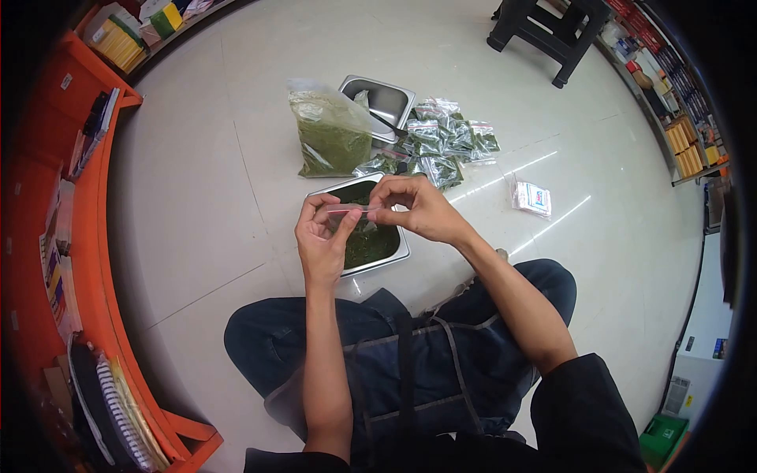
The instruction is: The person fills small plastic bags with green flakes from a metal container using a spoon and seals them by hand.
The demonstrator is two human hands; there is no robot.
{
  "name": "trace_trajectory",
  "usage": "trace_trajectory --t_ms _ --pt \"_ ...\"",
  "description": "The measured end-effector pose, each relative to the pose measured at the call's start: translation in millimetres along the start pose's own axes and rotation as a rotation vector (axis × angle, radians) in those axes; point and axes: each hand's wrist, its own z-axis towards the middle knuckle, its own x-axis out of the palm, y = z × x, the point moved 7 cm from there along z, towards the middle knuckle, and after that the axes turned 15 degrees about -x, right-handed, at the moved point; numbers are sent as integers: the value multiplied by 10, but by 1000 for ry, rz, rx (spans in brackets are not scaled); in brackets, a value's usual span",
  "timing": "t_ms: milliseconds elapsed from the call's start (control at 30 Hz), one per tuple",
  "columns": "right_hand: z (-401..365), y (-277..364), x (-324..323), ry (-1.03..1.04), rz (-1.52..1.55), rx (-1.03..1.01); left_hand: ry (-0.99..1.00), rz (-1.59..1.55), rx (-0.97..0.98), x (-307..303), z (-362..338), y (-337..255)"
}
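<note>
A small clear zip bag (344,210) with a red line along its top edge is pinched between my two hands. My left hand (322,236) grips its left side, fingers behind and thumb in front. The fingertips of my right hand (412,206) press together on the bag's right end. Below them sits a metal pan (407,254) of green dried herb (371,247), partly covered by my hands. Just beyond stands a large clear bag of green herb (331,138). Several filled zip bags (441,134) lie in a heap to its right.
A second metal pan (380,94) holds a dark-handled utensil (388,124). A pack of unused bags (531,197) lies on the floor to the right. An orange shelf (118,260) borders the left; a black stool (548,35) stands at the far right.
</note>
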Motion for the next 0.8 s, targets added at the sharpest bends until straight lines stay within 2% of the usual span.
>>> trace_trajectory --t_ms 67,167,267,333,433,600,667,700,767,800 --pt "-26 -25 49 15 -4 81 8 0 -8 6 4 11" --pt "-28 -46 34 -43 -6 45 39 -14 -26 34 9 33" --pt "-16 -34 -13 -12 -38 44 46 -39 -33 58 5 3" --pt "-8 -31 -68 -15 -73 45 -54 -17 0 -7 16 -17" --pt "-7 -31 -115 -32 -84 52 -102 11 -34 -99 26 42" --pt "-16 -54 -92 -37 -68 88 -108 46 -5 -86 12 36" --pt "17 29 -69 -78 -122 -59 -106 55 -11 -98 26 62" --pt "15 28 -78 -78 -123 -59 -80 27 -19 -89 31 81" --pt "1 -57 -54 110 -296 63 -18 -36 -36 -43 24 94" --pt "6 -60 -56 110 -296 62 -18 -36 -35 -44 28 90"
